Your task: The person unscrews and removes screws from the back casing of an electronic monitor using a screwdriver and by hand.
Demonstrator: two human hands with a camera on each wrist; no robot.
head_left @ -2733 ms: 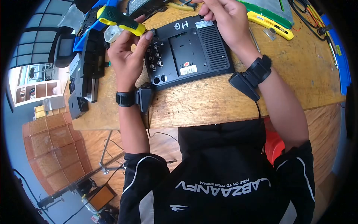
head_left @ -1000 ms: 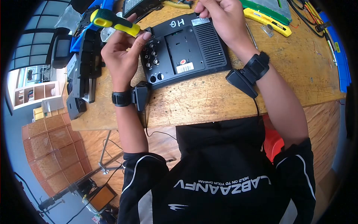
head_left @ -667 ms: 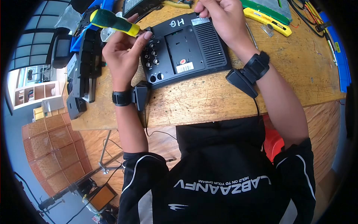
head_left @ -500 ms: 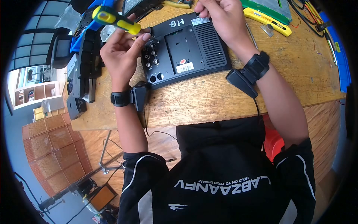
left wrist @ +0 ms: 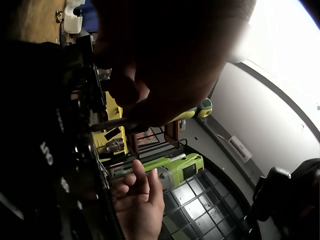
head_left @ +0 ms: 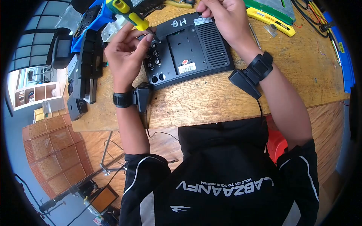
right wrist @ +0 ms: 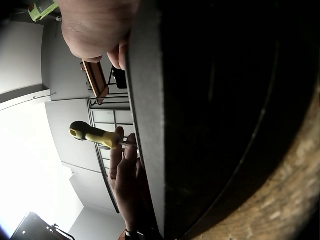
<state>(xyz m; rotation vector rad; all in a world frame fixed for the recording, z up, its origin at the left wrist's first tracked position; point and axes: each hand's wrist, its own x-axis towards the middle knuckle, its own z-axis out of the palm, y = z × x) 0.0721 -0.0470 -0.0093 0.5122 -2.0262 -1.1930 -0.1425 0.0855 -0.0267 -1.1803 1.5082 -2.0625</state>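
Observation:
A black monitor (head_left: 200, 56) lies on its front, its back marked "HQ", with a row of round metal connectors (head_left: 155, 54) along the left side. My left hand (head_left: 126, 56) pinches a yellow and dark green screwdriver (head_left: 128, 13) by its shaft, thumb against fingers. The shaft slants down to the monitor's upper left, close to the connectors; the left wrist view shows the shaft (left wrist: 112, 124) right at that dark surface. At the far right corner my right hand (head_left: 232, 24) grips the monitor's edge with bent fingers; some fingertips are hidden.
On the wooden table (head_left: 203, 103), a yellow utility knife (head_left: 272, 25) and a green case (head_left: 264, 11) lie right of the monitor. Black housings (head_left: 90, 56) and a blue bin (head_left: 102, 19) crowd the left. Pliers (head_left: 179, 4) lie at the back; cables run along the right.
The screwdriver has swung: its handle has moved right and up, and more of its shaft shows over the connectors. My left fingers have shifted with it. The right hand stays at the corner.

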